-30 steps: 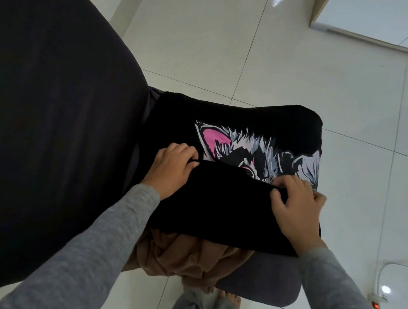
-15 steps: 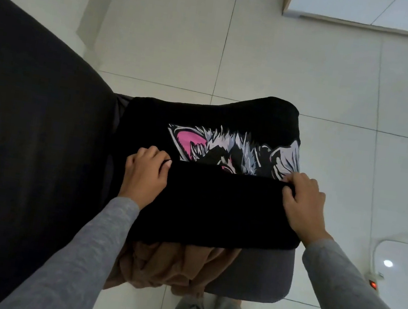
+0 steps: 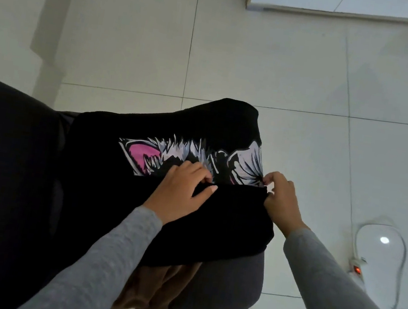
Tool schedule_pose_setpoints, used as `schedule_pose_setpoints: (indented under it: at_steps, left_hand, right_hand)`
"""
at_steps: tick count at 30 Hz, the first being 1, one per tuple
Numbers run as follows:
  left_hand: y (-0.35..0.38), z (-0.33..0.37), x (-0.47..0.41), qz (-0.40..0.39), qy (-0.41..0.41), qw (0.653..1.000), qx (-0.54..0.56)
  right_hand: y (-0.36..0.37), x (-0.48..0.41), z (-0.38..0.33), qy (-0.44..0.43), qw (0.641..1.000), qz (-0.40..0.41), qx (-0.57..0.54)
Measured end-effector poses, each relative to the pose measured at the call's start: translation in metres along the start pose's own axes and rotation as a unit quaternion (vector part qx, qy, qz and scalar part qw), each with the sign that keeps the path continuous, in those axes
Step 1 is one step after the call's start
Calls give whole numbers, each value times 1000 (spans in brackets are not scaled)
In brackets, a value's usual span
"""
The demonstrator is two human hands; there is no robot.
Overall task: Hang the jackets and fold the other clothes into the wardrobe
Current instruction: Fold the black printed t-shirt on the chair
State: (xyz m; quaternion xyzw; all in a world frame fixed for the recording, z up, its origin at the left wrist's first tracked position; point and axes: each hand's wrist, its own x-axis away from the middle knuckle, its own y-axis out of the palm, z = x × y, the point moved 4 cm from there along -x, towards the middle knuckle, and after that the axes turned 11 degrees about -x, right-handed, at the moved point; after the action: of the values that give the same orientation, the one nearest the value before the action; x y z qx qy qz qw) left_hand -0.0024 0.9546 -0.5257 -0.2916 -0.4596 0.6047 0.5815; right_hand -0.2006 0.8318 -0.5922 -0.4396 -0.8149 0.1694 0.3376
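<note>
A black T-shirt (image 3: 175,124) with a pink, white and grey print lies half folded on a grey seat cushion (image 3: 229,286). Its lower part is folded up over the print. My left hand (image 3: 179,192) grips the folded edge near the middle, thumb on top. At the right corner of that fold, my right hand (image 3: 280,199) pinches the cloth. A brown garment (image 3: 152,293) pokes out from under the shirt at the near side.
A dark sofa arm or back (image 3: 5,179) fills the left. Pale floor tiles (image 3: 263,58) spread ahead. A white cabinet base (image 3: 336,5) stands at the top right. A white power strip (image 3: 357,269) with a red light and cable lies on the floor at right.
My left hand has slid rightward along the folded edge toward the middle. My right hand shifted to the fold's right corner. The camera view tilted, showing more floor.
</note>
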Motion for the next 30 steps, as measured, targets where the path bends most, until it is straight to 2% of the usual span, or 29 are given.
schedule_pose_setpoints:
  at_steps: [5, 9, 16, 21, 24, 27, 30]
  left_hand:
    - [13, 15, -25, -61, 11, 998, 8]
    - [19, 23, -43, -104, 5, 994, 15]
    - [14, 26, -38, -35, -50, 997, 43]
    - [17, 30, -46, -56, -38, 998, 7]
    - [19, 29, -46, -44, -50, 998, 10]
    - [21, 28, -45, -22, -77, 997, 5]
    - [22, 30, -48, -46, -92, 995, 0]
  right_hand:
    - [2, -11, 27, 13, 994, -102, -41]
    - [-7, -25, 43, 0, 990, -135, -42]
    - [-8, -30, 47, 12, 975, -195, -109]
    - [-12, -34, 54, 14, 966, -255, -39]
    - [-19, -36, 60, 29, 971, -238, -6]
    - [-26, -37, 56, 2, 983, -175, 51]
    - [-28, -36, 51, -18, 988, -110, 107]
